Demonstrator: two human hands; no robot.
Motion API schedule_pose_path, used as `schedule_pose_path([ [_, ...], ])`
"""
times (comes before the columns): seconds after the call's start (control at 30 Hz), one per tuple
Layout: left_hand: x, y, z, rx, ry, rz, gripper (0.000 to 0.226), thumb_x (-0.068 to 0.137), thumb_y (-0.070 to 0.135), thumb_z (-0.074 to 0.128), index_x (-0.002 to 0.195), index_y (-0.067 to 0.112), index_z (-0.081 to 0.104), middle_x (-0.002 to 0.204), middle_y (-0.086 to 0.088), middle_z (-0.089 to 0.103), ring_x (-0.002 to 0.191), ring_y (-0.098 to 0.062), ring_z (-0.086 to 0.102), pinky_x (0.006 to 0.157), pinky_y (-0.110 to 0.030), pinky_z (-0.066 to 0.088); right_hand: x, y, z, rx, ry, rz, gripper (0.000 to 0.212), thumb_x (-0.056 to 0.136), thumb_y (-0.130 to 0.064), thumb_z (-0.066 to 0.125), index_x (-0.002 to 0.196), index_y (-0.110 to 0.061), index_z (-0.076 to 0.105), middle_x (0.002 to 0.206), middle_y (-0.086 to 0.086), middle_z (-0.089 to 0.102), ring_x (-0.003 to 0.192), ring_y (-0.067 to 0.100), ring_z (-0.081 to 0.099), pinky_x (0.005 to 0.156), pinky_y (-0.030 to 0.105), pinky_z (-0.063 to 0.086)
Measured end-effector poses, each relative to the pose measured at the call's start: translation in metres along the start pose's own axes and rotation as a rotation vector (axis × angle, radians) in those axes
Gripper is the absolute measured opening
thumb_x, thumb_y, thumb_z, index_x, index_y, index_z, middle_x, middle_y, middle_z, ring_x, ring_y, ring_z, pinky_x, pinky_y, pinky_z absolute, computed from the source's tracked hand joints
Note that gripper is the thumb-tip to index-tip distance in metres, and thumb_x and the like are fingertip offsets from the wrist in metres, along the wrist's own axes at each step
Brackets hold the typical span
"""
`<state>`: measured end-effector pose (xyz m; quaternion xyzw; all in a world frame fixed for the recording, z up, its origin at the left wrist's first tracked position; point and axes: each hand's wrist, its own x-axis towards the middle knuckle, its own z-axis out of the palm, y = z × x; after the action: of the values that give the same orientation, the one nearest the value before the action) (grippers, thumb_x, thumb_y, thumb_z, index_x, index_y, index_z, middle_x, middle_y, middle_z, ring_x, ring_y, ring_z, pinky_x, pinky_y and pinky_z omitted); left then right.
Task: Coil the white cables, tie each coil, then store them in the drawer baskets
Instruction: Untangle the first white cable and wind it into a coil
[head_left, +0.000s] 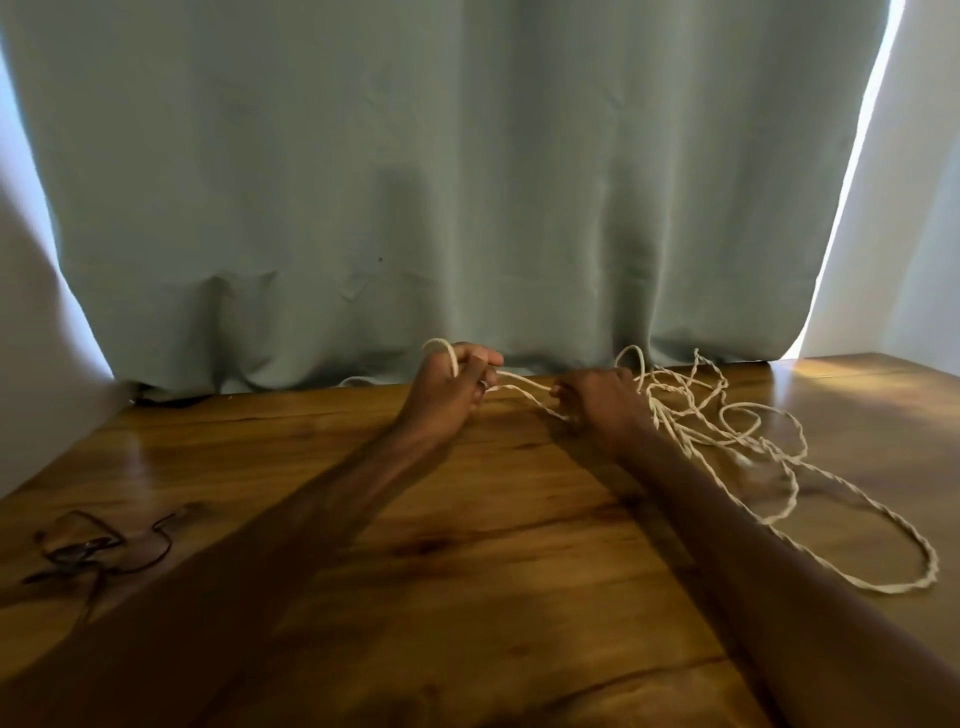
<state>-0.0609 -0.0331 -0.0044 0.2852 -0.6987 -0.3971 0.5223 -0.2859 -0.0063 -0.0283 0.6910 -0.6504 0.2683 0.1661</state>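
Note:
A long white twisted cable (737, 441) lies in loose tangled loops on the right half of the wooden table (467, 545). My left hand (449, 387) is raised near the table's far edge and grips one end of the cable, a small loop arching over its fingers. A short stretch of cable runs from it to my right hand (597, 397), which grips the strands with curled fingers. The rest of the cable trails off to the right behind that hand, one big loop reaching the near right.
A grey-green curtain (441, 182) hangs along the far edge of the table. A pair of thin dark-framed glasses (98, 545) lies at the near left. A white wall (914, 234) stands at the right, with sunlight on the far right corner of the table.

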Motion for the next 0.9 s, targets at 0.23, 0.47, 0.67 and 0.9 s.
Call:
schedule_pose_path([
  [0.23,-0.008,-0.035,0.003,0.732,-0.226,0.452,0.036,0.105,0.011,0.05,0.141,0.012,0.055,0.143,-0.006,0.057,0.133,-0.015,0.045,0.113,-0.026,0.027,-0.001,-0.029,-0.005,0.085,0.047,-0.288,0.012,0.094,-0.013,0.061,0.099,-0.015,0.073,0.094,0.009,0.076,0.086,0.03,0.07,0.077,0.041,0.049],
  [0.47,-0.003,-0.043,-0.003,1.031,-0.173,0.503,0.024,0.104,0.022,0.051,0.126,0.015,0.058,0.11,-0.007,0.066,0.101,-0.025,0.059,0.096,-0.041,0.039,-0.001,-0.042,-0.002,0.15,0.049,-0.345,0.032,0.1,-0.038,0.047,0.104,-0.015,0.07,0.095,0.006,0.076,0.084,0.026,0.07,0.077,0.044,0.052],
  [0.67,0.003,-0.035,-0.042,0.912,-0.135,0.403,0.018,0.101,0.018,0.043,0.093,0.021,0.06,0.083,0.002,0.063,0.082,-0.023,0.062,0.081,-0.035,0.038,-0.006,0.01,-0.001,0.17,0.015,-0.099,0.02,0.099,-0.035,0.064,0.095,-0.015,0.067,0.087,0.008,0.072,0.079,0.028,0.066,0.07,0.036,0.044],
  [0.9,0.02,-0.042,-0.093,0.672,0.239,0.057,0.03,0.109,0.017,0.04,0.089,0.016,0.063,0.081,-0.004,0.064,0.077,-0.02,0.059,0.073,-0.032,0.04,-0.013,0.066,-0.007,0.045,-0.045,0.157,0.018,0.099,-0.033,0.058,0.085,-0.025,0.066,0.084,0.001,0.07,0.086,0.028,0.066,0.094,0.051,0.045],
])
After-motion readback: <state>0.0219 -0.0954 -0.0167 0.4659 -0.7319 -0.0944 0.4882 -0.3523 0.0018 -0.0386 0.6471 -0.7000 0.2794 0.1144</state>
